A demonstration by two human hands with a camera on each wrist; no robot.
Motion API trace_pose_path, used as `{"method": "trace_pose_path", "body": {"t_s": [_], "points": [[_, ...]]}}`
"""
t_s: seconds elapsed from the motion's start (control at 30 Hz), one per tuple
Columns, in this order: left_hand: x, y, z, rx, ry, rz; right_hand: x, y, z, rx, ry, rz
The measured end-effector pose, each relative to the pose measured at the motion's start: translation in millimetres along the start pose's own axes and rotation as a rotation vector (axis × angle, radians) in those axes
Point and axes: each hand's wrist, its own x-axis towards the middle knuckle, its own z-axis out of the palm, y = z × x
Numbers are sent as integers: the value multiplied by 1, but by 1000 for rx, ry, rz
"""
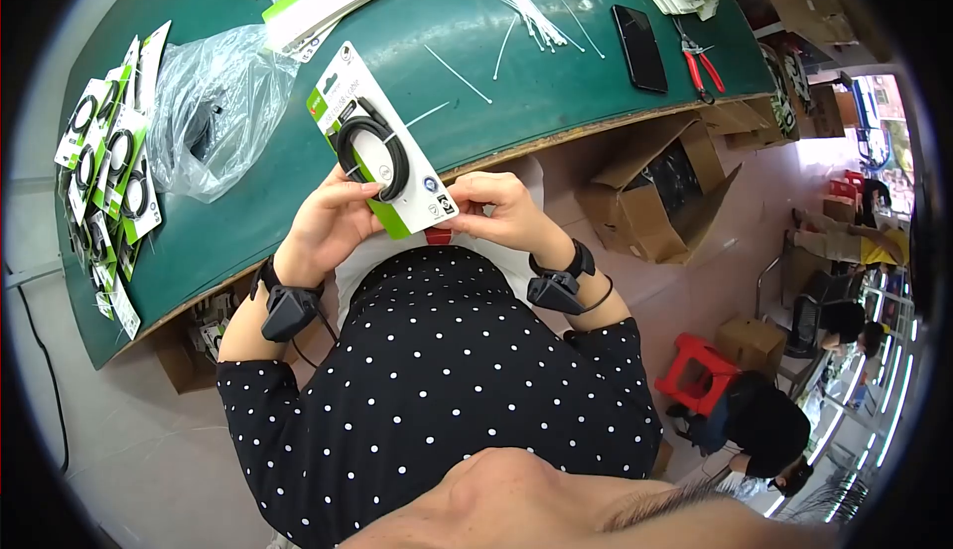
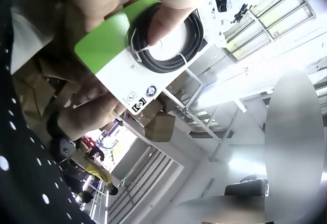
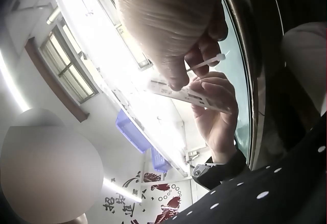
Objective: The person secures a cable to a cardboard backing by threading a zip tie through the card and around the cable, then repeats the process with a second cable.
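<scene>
A white and green card (image 1: 422, 184) with a coiled black cable (image 1: 399, 157) on it is held above the table's near edge. My left hand (image 1: 333, 219) grips its lower left side, the thumb lying on the coil, as the left wrist view also shows at the cable (image 2: 148, 60). At the card's lower right corner is my right hand (image 1: 501, 213), its thumb and fingers pinched together. In the right wrist view a white zip tie (image 3: 207, 62) sticks out from between the fingers of my right hand (image 3: 168, 40), beside the card (image 3: 179, 95).
On the green table (image 1: 397, 63) lie a pile of carded cables (image 1: 109, 152) at left, a clear plastic bag (image 1: 223, 102), loose zip ties (image 1: 526, 8), a black phone (image 1: 640, 48) and red-handled pliers (image 1: 701, 68). An open cardboard box (image 1: 655, 202) stands beyond the near edge.
</scene>
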Motion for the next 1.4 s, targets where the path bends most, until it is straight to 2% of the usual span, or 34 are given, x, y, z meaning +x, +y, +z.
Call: {"method": "trace_pose_path", "body": {"t_s": [0.1,0.2,0.3,0.37,0.4,0.47,0.6,0.67,1.13,1.3,1.4], "points": [[-1,0,2,19,-18,-11,3,4,1,-63,-5,-115],[-2,-1,4,-4,-51,-1,7,4,5,-137,90,-253],[-1,-1,0,-62,-101,25,6,-6,9,-183,127,-261],[4,-7,-11,-120,-298,96,5,-12,11,-201,155,-263],[5,-8,-13,-150,-396,129,4,-15,13,-237,165,-322],[5,-7,-13,-149,-397,135,4,-19,15,-308,185,-437],[6,-6,-11,-165,-438,165,4,-27,17,-468,246,-493],[7,-6,-10,-177,-506,173,3,-27,16,-482,240,-490],[10,-7,-4,-145,-496,213,2,-30,18,-581,184,-497],[12,-7,-9,-134,-453,197,4,-27,22,-523,197,-508],[14,-9,-10,-125,-405,192,3,-25,25,-486,172,-409]]}}
